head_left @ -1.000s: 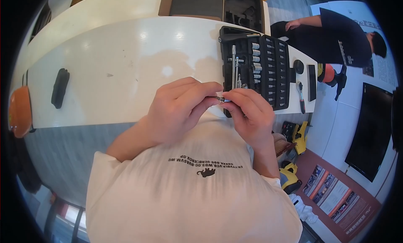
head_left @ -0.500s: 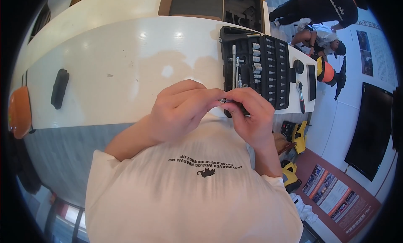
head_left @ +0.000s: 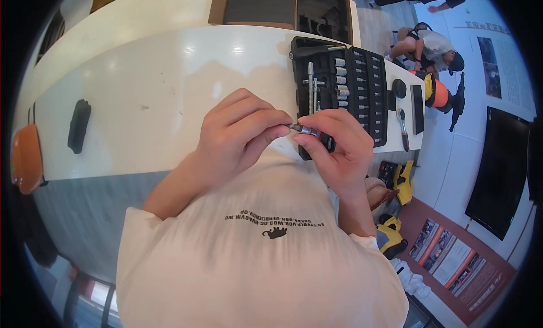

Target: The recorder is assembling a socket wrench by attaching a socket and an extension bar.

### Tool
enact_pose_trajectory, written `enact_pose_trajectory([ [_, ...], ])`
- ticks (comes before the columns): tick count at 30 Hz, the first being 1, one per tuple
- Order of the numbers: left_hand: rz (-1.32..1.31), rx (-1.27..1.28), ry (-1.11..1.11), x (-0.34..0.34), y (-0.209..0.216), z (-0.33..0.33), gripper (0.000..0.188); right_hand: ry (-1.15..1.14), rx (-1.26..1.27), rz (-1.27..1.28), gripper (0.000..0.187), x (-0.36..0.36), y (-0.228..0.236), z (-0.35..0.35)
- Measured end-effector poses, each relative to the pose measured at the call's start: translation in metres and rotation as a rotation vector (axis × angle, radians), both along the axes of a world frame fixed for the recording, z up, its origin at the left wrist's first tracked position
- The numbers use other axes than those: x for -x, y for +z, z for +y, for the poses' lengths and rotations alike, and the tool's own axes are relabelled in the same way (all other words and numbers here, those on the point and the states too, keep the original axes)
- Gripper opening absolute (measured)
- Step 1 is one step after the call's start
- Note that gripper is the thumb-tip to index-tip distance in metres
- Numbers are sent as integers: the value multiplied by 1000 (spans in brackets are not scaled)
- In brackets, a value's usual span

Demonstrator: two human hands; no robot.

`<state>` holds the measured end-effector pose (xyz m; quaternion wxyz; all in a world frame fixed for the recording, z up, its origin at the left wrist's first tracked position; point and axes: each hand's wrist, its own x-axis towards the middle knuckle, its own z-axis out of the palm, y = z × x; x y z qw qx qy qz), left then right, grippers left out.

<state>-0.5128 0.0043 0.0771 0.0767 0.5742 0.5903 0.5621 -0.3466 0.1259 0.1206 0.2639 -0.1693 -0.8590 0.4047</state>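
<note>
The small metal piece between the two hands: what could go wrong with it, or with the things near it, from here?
The small metal piece might slip, since only fingertips of the left hand and right hand hold it.
If dropped, it could roll off the table, whose near edge is close.
The right hand, beside the open tool case, could perhaps knock sockets loose.

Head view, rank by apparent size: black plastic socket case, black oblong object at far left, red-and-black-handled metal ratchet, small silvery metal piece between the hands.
1. Socket case
2. Oblong object
3. Ratchet
4. Metal piece, by visible part; partly hidden
</note>
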Motion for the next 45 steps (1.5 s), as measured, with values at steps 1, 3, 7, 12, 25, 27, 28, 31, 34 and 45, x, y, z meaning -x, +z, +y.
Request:
enact_pose_trajectory([
  [1, -21, 15, -10, 0, -1, 0, 17, 0, 0, 1, 23, 0, -1, -1],
  [3, -41, 28, -22, -1, -2, 0, 15, -47, 28, -7, 24, -2, -1, -2],
  [7, -202, 76, -2, -3, -8, -1, 11, -137, -48, -23, 25, -4, -1, -4],
  [12, -262, 80, -11, -5, -4, -3, 12, -217, 35, -33, 25, -5, 2, -2],
  [25, -230, 43, -52, -14, -1, 0, 20, -256, 39, -121, 27, -6, 4, -7],
  [27, -182, 30, -68, -14, -1, 1, 21, -245, 43, -148, 29, -5, 4, -8],
  [28, -174, 30, -71, -15, -1, 1, 21, -243, 43, -148, 29, -5, 4, -8],
  [31, -181, 12, -51, -19, -1, 4, 22, -225, 17, -155, 31, -4, 5, -9],
  [34, -175, -1, -15, -21, -1, 6, 23, -206, -17, -152, 32, -3, 5, -11],
  [45, 70, -69, 48, -28, 0, 8, 24, -183, -383, -125, 35, -5, -3, -7],
])
